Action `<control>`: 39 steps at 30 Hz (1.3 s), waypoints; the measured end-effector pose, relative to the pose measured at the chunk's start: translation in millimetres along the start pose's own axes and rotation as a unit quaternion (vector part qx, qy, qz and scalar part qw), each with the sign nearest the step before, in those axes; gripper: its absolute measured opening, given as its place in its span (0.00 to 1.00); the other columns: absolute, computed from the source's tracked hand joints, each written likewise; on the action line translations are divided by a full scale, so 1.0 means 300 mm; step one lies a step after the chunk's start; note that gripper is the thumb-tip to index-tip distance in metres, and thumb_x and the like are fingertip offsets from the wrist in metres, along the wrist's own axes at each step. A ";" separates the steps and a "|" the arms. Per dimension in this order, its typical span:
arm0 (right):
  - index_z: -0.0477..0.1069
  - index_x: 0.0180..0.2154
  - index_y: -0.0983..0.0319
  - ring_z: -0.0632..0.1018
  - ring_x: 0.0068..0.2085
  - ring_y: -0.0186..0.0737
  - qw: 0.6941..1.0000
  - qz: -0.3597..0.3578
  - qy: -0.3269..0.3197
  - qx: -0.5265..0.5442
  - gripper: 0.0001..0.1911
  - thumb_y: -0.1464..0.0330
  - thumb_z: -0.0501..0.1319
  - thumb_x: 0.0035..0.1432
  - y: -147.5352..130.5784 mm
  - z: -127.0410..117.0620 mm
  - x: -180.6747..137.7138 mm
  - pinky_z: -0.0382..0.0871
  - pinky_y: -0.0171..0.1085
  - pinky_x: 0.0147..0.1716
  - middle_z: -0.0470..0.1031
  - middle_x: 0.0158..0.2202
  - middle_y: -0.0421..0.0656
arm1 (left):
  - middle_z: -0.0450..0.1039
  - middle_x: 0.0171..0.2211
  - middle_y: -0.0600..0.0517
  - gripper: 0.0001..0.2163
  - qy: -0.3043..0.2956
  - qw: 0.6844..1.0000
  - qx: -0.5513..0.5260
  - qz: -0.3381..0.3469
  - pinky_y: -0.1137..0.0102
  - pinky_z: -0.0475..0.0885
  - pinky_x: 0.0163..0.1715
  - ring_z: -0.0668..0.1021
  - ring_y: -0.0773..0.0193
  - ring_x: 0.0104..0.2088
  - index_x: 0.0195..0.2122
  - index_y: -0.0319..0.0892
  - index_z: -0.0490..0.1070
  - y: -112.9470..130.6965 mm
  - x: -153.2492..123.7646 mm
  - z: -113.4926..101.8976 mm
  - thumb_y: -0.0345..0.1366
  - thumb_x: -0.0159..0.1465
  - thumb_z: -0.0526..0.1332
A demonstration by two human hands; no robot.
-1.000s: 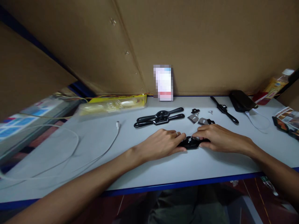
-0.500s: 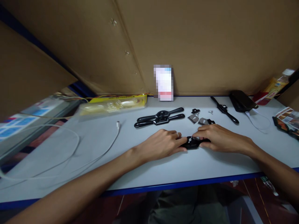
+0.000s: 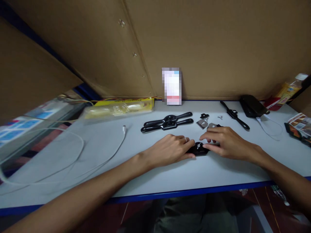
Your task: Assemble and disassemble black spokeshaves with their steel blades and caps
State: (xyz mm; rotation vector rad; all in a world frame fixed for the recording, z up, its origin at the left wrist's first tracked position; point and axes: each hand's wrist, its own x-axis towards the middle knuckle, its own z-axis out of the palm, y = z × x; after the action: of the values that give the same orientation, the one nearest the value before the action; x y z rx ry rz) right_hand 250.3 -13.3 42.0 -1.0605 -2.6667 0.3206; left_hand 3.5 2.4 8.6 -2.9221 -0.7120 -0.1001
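Note:
A small black tool body (image 3: 198, 149) lies on the pale grey table (image 3: 155, 174) between my hands. My left hand (image 3: 170, 150), a ring on one finger, lies curled over the tool's left end and holds it down. My right hand (image 3: 223, 142) covers the right end, with thumb and forefinger pinched at a small silvery part on top of the tool. Just beyond my right hand lie grey metal blades (image 3: 201, 123) and a small black clamp piece (image 3: 204, 115).
Two black two-handled tools (image 3: 167, 122) lie side by side behind my left hand, another (image 3: 234, 115) at the back right beside a black pouch (image 3: 254, 105). A white cable (image 3: 104, 158) loops on the left. A yellow packet (image 3: 119, 108) lies by the cardboard wall.
My right hand's fingers have lifted and shifted slightly over the tool's middle. The left hand has stayed put. The view has drifted a little.

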 end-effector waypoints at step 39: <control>0.69 0.38 0.65 0.71 0.30 0.38 0.994 -0.020 0.010 -0.103 0.10 0.66 0.55 0.70 -0.017 0.094 0.019 0.52 0.38 0.27 0.76 0.33 0.45 | 0.71 0.28 0.52 0.24 0.006 1.000 -0.003 0.008 0.68 0.53 0.22 0.73 0.64 0.25 0.38 0.41 0.67 -0.003 0.000 0.013 0.52 0.75 0.40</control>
State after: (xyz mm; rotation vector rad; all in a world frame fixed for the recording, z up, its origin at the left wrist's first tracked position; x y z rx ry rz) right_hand 234.3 -16.0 17.7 -1.0600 -2.7439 0.0251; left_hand 3.2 3.7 5.0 -2.9303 -0.6873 -0.1176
